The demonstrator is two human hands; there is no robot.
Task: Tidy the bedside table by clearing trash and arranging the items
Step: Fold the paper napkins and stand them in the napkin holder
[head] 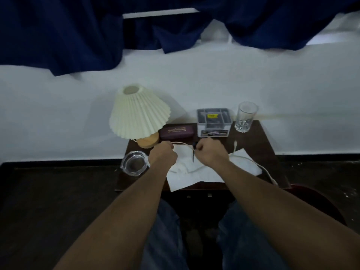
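On the table: dark wood table, white wall behind.
Lamp: at 10 o'clock.
Left hand: fingers closed on white cord.
Right hand: fingers closed on same cord.

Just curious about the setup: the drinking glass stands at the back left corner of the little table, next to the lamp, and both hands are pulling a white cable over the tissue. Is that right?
Not quite. In the head view the drinking glass stands at the back right corner of the table, beside the plastic box, not next to the lamp. The rest holds: the left hand and right hand are on the white cable over the tissue.
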